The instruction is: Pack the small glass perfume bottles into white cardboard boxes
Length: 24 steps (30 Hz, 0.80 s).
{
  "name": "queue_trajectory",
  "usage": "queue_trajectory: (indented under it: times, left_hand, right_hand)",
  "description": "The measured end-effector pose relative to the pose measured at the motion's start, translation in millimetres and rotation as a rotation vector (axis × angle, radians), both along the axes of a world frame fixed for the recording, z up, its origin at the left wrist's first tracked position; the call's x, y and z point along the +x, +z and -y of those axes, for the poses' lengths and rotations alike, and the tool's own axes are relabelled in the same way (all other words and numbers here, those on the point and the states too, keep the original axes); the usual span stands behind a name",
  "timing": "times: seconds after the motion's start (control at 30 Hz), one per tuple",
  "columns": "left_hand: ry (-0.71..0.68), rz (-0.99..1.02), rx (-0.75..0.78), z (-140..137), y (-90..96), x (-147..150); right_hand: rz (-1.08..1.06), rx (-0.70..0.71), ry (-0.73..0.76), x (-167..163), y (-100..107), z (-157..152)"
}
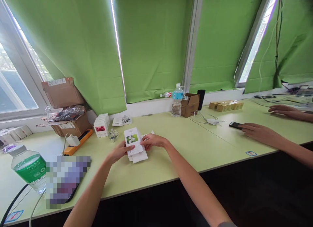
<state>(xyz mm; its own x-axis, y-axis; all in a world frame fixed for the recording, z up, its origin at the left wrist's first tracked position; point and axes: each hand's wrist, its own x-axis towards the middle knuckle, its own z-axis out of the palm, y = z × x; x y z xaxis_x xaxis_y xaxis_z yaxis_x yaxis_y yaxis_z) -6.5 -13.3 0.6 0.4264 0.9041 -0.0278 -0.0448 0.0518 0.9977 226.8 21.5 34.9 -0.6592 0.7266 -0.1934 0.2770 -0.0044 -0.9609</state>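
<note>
Near the middle of the table, my left hand point(119, 152) grips a white card box point(132, 143) with a picture of white flowers on its front. The thumb lies across the lower part of that front. From the other side my right hand point(152, 141) is closed at the box's right edge, its fingers bent against it. Under and behind the box, more white card pieces point(140, 157) stick out; whether they are flaps or other boxes I cannot tell. Just beyond stands a row of similar white boxes point(100, 129), the front one with a red flower picture, beside a small silvery metal item point(113, 134).
At left are a water bottle point(30, 168), a blurred phone point(69, 179), an orange power strip point(78, 143) and an open carton point(70, 122). Another bottle point(176, 104) and a small carton point(190, 106) stand at the back. On the right, another person's hand point(254, 130) touches a phone point(235, 125).
</note>
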Motion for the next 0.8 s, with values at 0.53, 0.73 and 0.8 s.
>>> queue_trajectory:
  times: [0.53, 0.73, 0.8]
  left_hand:
    - [0.047, 0.01, -0.062, -2, -3.4, 0]
    - [0.081, 0.013, -0.115, -1, 0.6, 0]
    - [0.072, 0.026, -0.129, -1, 3.0, -1]
  right_hand:
    - [-0.081, 0.036, 0.015, 1, -10, -5]
    - [-0.126, 0.025, 0.018, 1, -11, -7]
    - [-0.139, 0.031, 0.034, 1, -10, -6]
